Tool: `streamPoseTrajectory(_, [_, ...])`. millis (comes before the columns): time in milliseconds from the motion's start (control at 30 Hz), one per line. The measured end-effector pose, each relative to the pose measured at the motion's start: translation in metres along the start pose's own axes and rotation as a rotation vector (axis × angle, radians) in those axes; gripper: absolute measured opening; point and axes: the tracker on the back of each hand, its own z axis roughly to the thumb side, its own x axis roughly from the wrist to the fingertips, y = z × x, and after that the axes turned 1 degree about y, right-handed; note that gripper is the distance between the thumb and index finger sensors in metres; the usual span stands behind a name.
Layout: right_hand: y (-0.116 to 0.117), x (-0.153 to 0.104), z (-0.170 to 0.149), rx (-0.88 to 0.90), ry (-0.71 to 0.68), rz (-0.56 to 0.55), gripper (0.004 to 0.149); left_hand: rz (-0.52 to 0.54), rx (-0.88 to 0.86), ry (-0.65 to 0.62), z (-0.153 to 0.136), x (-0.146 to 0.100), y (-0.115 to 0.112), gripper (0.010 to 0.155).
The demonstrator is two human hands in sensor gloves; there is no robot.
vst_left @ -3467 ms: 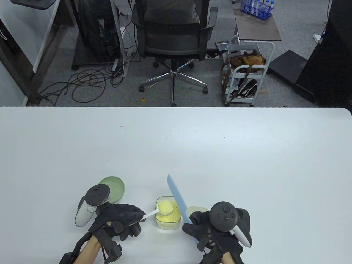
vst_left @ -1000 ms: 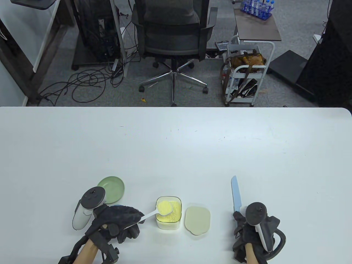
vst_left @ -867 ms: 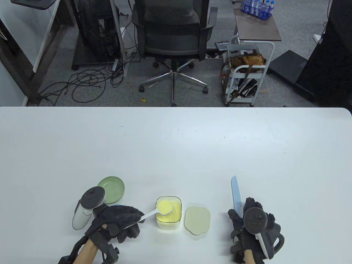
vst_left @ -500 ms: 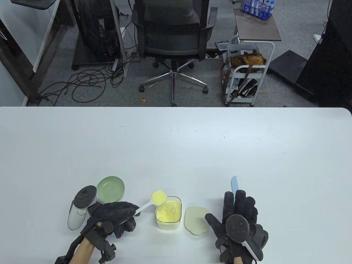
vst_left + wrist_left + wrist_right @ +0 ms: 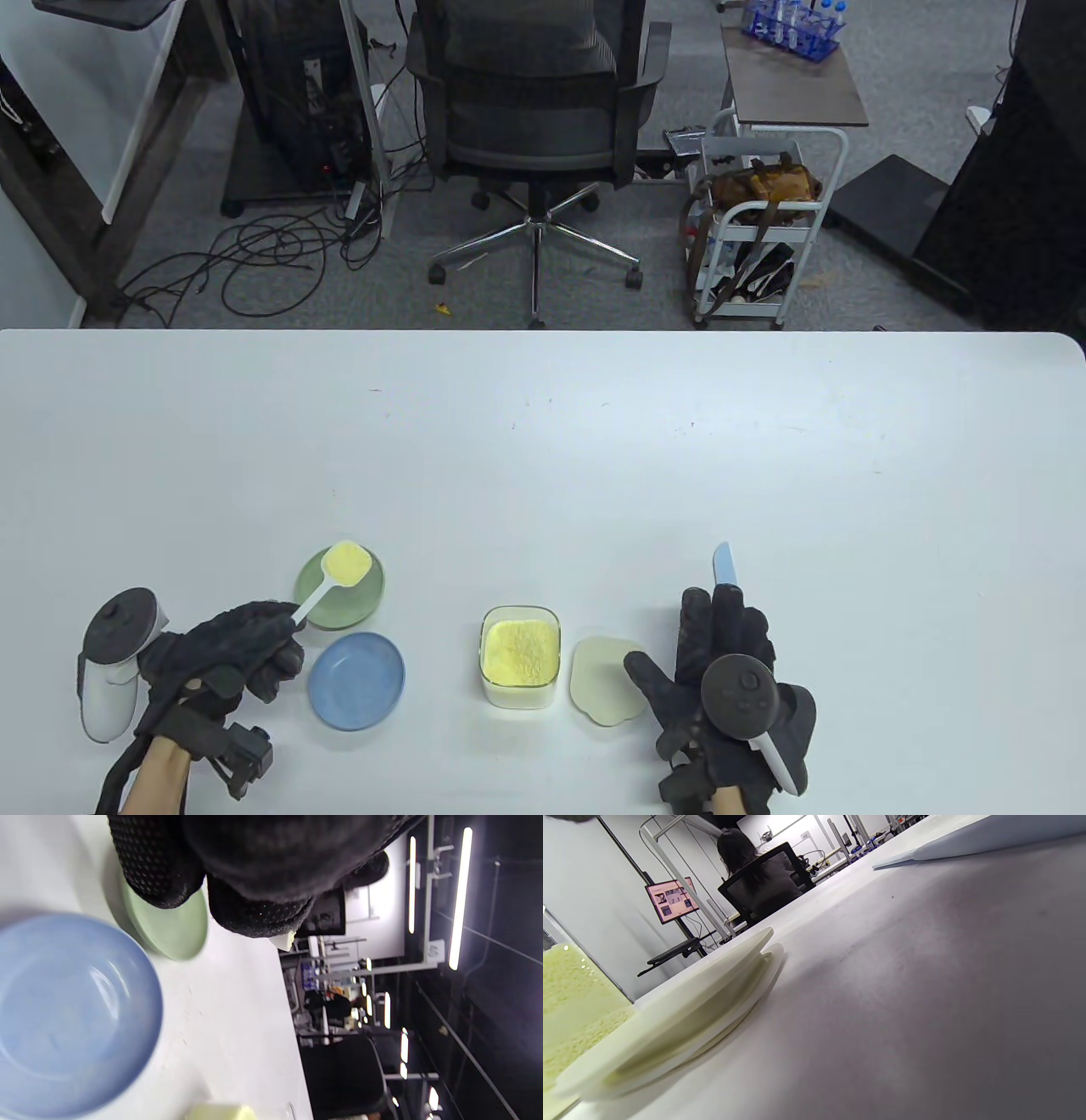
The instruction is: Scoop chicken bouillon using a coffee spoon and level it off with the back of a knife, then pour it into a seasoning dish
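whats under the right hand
The knife lies flat on the table; only its blade tip shows beyond the right hand. The handle is covered.

An office-like lab: swivel chair (image 5: 534,110), computer tower (image 5: 297,102), floor cables (image 5: 254,255), test-tube rack (image 5: 793,25).

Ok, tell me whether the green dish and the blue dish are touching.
Apart. In the table view a thin strip of white table shows between the green dish and the blue dish; the left wrist view shows the same gap between their rims.
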Motion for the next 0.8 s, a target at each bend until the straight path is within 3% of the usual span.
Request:
streamPoseTrajectory(133, [0.0,0.001,-0.001,0.004,0.008,0.006,0.087,0.074,0.054,0.072,-0.017,0.005,0.01,0.047])
streamPoseTrajectory(400, [0.0,0.0,-0.001,-0.002,0.008,0.004,0.086,0.148,0.216,0.126,-0.024,0.009,0.004,0.05])
streamPoseTrajectory(800, [0.001,0.0,-0.001,0.001,-0.007,0.01,0.085,0.305,0.508,0.02,-0.007,-0.001,-0.011,0.05])
